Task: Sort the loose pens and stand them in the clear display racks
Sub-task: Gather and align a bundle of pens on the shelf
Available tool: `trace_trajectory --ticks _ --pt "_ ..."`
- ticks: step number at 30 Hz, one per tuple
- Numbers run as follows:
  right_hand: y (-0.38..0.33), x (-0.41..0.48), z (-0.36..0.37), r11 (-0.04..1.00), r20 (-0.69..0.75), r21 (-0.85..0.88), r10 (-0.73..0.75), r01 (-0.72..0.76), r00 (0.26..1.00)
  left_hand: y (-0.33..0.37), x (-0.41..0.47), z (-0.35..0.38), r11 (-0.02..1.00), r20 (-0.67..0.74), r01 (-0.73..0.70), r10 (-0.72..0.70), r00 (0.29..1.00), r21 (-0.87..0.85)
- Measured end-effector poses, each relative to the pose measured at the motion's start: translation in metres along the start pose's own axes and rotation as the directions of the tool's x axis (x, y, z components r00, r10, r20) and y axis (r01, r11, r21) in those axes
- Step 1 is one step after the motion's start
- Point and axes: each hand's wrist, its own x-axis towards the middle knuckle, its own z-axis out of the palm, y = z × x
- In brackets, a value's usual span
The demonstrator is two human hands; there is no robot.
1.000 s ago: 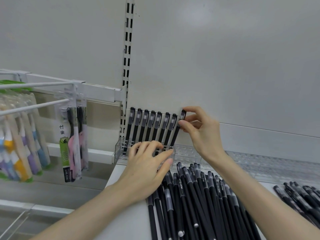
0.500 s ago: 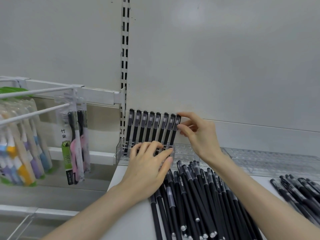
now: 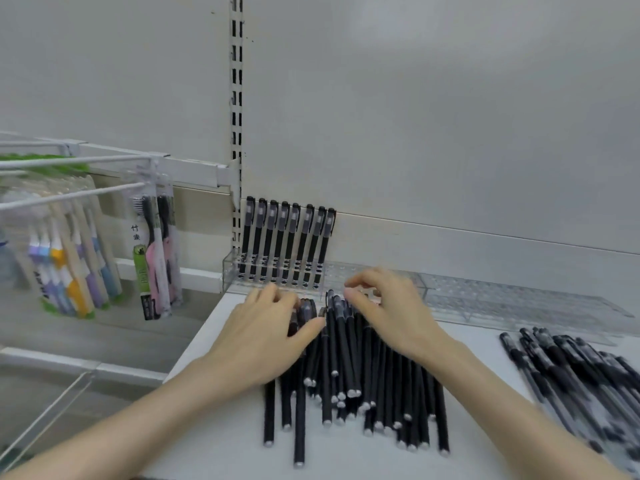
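Observation:
Several black pens (image 3: pixel 288 241) stand in a row at the left end of a clear display rack (image 3: pixel 231 271), leaning on the back wall. In front of it a pile of loose black pens (image 3: pixel 349 375) lies on the white shelf. My left hand (image 3: pixel 263 336) rests flat on the pile's upper left, fingers stretched toward the rack. My right hand (image 3: pixel 393 315) is over the cap ends of the pile, fingers curled down, thumb and forefinger pinching a pen cap; the motion blur hides the exact grip.
More clear racks (image 3: pixel 519 301) without pens run to the right along the wall. A second pile of pens (image 3: pixel 575 368) lies at the right. Packaged toothbrushes (image 3: pixel 157 254) hang from hooks on the left, past the shelf's left edge (image 3: pixel 194 344).
My right hand let go of the last standing pen and came down to the pile's cap ends. My left hand slid back from the rack's front onto the pile.

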Motion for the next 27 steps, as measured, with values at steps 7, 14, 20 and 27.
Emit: trace_trajectory --ticks 7,14,20,27 --pt "-0.002 -0.029 0.004 0.998 0.252 -0.059 -0.001 0.016 0.968 0.025 -0.040 0.000 0.961 0.036 0.269 -0.267 0.963 -0.070" --pt "-0.006 -0.035 0.001 0.996 0.287 -0.085 0.000 0.025 0.958 0.026 -0.026 -0.004 0.869 0.095 0.379 -0.368 0.925 -0.319" --pt "-0.007 -0.036 0.003 0.993 0.289 -0.116 0.011 0.024 0.957 0.020 -0.023 -0.004 0.852 0.051 0.367 -0.376 0.925 -0.374" --pt "-0.007 -0.036 0.003 0.995 0.299 -0.103 0.024 0.007 0.954 0.012 -0.026 0.000 0.655 0.034 0.267 -0.346 0.937 -0.707"
